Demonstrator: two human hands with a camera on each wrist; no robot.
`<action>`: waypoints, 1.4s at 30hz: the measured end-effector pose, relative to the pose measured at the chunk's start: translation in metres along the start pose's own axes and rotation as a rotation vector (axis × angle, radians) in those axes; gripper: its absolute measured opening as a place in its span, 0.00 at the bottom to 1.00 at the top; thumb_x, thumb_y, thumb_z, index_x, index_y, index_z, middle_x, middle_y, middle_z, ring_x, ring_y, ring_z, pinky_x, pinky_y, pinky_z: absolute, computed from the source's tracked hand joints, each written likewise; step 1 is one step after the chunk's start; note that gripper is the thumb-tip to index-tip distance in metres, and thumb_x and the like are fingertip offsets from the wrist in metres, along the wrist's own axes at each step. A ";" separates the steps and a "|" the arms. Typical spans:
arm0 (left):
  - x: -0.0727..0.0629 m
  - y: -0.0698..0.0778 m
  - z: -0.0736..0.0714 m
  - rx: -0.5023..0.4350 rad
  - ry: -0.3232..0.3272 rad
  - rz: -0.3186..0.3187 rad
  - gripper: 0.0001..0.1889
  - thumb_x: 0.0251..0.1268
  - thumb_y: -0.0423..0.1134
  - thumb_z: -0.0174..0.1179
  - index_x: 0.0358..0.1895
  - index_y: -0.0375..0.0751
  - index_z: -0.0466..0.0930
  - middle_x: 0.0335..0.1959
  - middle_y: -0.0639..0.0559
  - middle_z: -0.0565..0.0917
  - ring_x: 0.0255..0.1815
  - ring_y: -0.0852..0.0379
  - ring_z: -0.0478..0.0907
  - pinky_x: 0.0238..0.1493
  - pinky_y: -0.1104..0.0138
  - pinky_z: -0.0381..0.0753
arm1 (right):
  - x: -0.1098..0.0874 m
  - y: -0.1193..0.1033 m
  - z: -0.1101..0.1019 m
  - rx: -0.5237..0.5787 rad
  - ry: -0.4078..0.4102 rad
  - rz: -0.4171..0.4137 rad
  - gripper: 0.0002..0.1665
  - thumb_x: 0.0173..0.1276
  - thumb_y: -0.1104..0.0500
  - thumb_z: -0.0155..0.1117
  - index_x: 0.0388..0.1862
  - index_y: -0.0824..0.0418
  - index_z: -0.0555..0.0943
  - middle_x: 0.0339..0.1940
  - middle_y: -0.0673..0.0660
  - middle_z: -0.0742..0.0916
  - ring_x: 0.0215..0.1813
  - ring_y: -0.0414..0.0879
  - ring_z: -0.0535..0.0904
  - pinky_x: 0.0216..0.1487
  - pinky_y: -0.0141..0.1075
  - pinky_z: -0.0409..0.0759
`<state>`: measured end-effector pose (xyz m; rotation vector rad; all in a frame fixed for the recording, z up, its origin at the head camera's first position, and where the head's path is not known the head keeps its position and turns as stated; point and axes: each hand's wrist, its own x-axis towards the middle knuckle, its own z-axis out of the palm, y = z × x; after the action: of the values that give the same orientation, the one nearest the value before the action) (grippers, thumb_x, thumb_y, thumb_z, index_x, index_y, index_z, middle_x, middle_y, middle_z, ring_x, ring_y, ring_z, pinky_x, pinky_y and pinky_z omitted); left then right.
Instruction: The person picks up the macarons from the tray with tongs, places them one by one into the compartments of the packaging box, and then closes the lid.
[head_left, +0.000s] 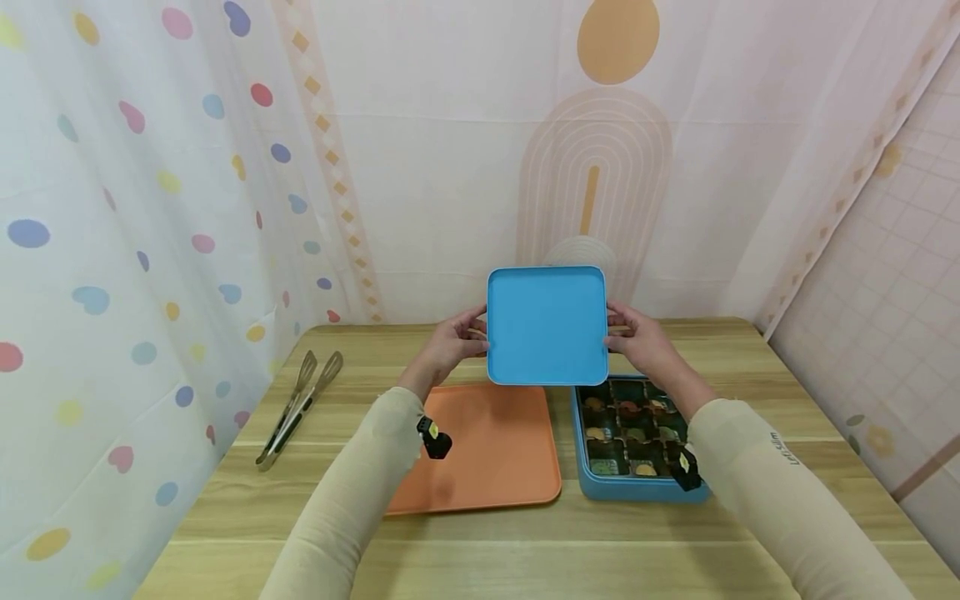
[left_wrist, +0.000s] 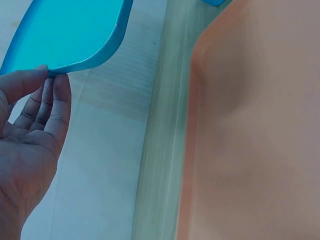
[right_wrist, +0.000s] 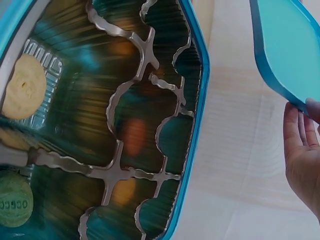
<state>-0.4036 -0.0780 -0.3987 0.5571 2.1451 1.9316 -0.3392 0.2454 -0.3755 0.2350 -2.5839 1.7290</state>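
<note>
A flat blue lid (head_left: 547, 325) with a raised rim is held up by both hands, its inner face toward the head camera. At its left edge my left hand (head_left: 453, 343) pinches the rim between thumb and fingers. My right hand (head_left: 637, 335) grips the opposite edge in the same way. Below and to the right stands a blue box (head_left: 637, 487) of matching colour, its top uncovered. Inside it a dark divided insert has several compartments with round cookies, among them a pale cookie (right_wrist: 24, 87) and a green cookie (right_wrist: 15, 199).
An orange tray (head_left: 495, 450) lies flat on the wooden table (head_left: 480, 558), left of the box. Metal tongs (head_left: 300, 408) with black handles rest at the table's left side. A patterned curtain (head_left: 450, 167) hangs behind the table and along its left.
</note>
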 end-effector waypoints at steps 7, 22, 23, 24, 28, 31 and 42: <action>0.001 0.004 0.004 0.021 0.041 -0.001 0.36 0.67 0.21 0.58 0.76 0.46 0.63 0.50 0.40 0.74 0.47 0.49 0.75 0.56 0.51 0.78 | 0.000 -0.001 0.001 -0.005 0.031 -0.001 0.38 0.76 0.70 0.53 0.81 0.57 0.54 0.67 0.70 0.71 0.68 0.67 0.69 0.64 0.54 0.70; 0.003 0.002 0.007 0.081 0.104 -0.004 0.35 0.67 0.21 0.58 0.76 0.46 0.63 0.50 0.39 0.74 0.48 0.47 0.72 0.57 0.50 0.76 | 0.000 -0.003 0.007 -0.024 0.042 -0.001 0.39 0.76 0.67 0.54 0.82 0.56 0.53 0.64 0.71 0.73 0.66 0.66 0.70 0.63 0.55 0.71; 0.003 0.002 0.007 0.084 0.101 -0.007 0.36 0.67 0.22 0.58 0.76 0.47 0.63 0.51 0.39 0.73 0.48 0.47 0.72 0.58 0.49 0.76 | -0.001 -0.004 0.007 -0.028 0.040 -0.001 0.39 0.76 0.67 0.55 0.82 0.56 0.53 0.64 0.71 0.73 0.66 0.66 0.70 0.63 0.56 0.71; 0.003 0.002 0.006 0.082 0.097 -0.013 0.36 0.67 0.22 0.58 0.76 0.47 0.62 0.52 0.39 0.73 0.49 0.46 0.72 0.58 0.49 0.75 | -0.001 -0.004 0.008 -0.035 0.038 -0.005 0.40 0.76 0.66 0.55 0.82 0.56 0.52 0.64 0.71 0.73 0.66 0.66 0.70 0.63 0.56 0.71; 0.001 0.001 0.005 0.082 0.071 -0.028 0.37 0.68 0.25 0.60 0.78 0.48 0.60 0.54 0.38 0.73 0.51 0.46 0.71 0.60 0.47 0.73 | -0.001 -0.003 0.008 -0.036 0.030 -0.005 0.40 0.76 0.64 0.56 0.82 0.56 0.52 0.65 0.71 0.72 0.67 0.66 0.69 0.63 0.57 0.70; -0.001 0.001 0.004 0.094 0.038 -0.028 0.38 0.68 0.28 0.61 0.78 0.48 0.58 0.56 0.39 0.73 0.52 0.46 0.71 0.60 0.48 0.73 | -0.001 -0.003 0.008 -0.038 0.020 -0.005 0.41 0.76 0.62 0.57 0.82 0.56 0.51 0.66 0.71 0.72 0.67 0.66 0.69 0.64 0.57 0.70; -0.004 0.001 0.006 0.155 -0.066 -0.008 0.40 0.71 0.41 0.62 0.80 0.59 0.51 0.63 0.41 0.70 0.60 0.44 0.70 0.61 0.51 0.73 | -0.005 -0.003 0.006 -0.066 -0.025 -0.021 0.45 0.76 0.57 0.59 0.83 0.52 0.47 0.69 0.71 0.70 0.69 0.67 0.66 0.65 0.59 0.66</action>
<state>-0.3969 -0.0739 -0.3986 0.6295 2.2640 1.7278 -0.3337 0.2394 -0.3754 0.2829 -2.6401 1.6415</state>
